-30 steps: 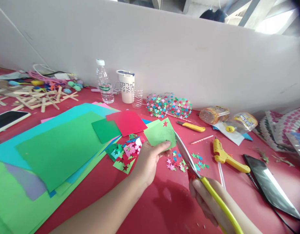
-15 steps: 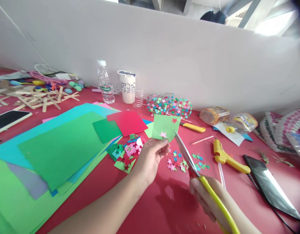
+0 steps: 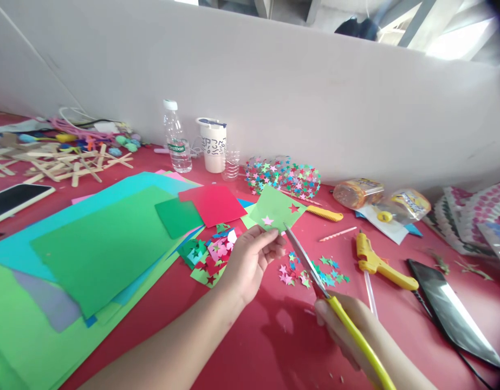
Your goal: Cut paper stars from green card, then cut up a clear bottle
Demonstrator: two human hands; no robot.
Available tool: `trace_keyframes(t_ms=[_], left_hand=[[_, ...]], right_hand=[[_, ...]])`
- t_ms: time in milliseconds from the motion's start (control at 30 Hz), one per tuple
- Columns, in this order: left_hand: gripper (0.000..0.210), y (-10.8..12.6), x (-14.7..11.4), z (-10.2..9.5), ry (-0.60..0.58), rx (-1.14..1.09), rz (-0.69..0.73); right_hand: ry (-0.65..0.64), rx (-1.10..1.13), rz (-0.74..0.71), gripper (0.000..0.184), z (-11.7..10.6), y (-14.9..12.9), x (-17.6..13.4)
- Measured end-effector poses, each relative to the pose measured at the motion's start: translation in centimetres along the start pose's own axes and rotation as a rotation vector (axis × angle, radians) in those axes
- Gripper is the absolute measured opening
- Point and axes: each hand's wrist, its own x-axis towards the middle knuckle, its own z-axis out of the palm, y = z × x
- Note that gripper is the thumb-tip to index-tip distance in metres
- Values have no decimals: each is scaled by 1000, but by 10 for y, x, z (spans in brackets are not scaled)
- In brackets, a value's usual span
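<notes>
Pinched by its near corner in my left hand (image 3: 253, 260) is a light green square of paper (image 3: 279, 205). A pink star and a red star shape show on it. My right hand (image 3: 347, 319) is closed round yellow-handled scissors (image 3: 306, 264), whose blade tips meet the paper's near edge, close to my left fingers. Whether the blades are slightly apart is hard to tell. Below the paper lie small loose paper stars (image 3: 329, 273). Left of my left hand sits a pile of punched paper scraps (image 3: 211, 257).
Large coloured sheets (image 3: 107, 244) cover the left side. Behind stand a water bottle (image 3: 177, 141), a white cup (image 3: 212, 146) and a star-covered clear bottle (image 3: 282, 176). A yellow cutter (image 3: 325, 213), a glue gun (image 3: 382, 262) and a dark phone-like slab (image 3: 453, 309) lie right.
The green paper has turned clockwise in my left hand and tilted. The scissors have shifted slightly left, bringing their tips to the paper's near edge.
</notes>
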Motion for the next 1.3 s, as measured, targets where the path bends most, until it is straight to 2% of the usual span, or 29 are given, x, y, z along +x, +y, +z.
trace_keyframes(t_ms=[133, 400, 533, 767, 1033, 1300], left_hand=[[11, -3, 0, -2, -42, 143, 45], [5, 1, -3, 1, -54, 258, 163], [9, -1, -4, 1, -59, 302, 167], [15, -1, -2, 0, 2, 300, 185], [18, 1, -3, 1, -49, 375, 216], [20, 3, -4, 2, -83, 451, 234]], right_hand=[[-1, -26, 29, 46, 1, 3, 0], [-17, -30, 22, 48, 0, -1, -3], [-47, 12, 47, 51, -1, -6, -6], [-34, -19, -12, 58, -1, -6, -4], [-131, 91, -63, 59, -6, -12, -19], [-130, 73, -84, 58, -9, -12, -19]])
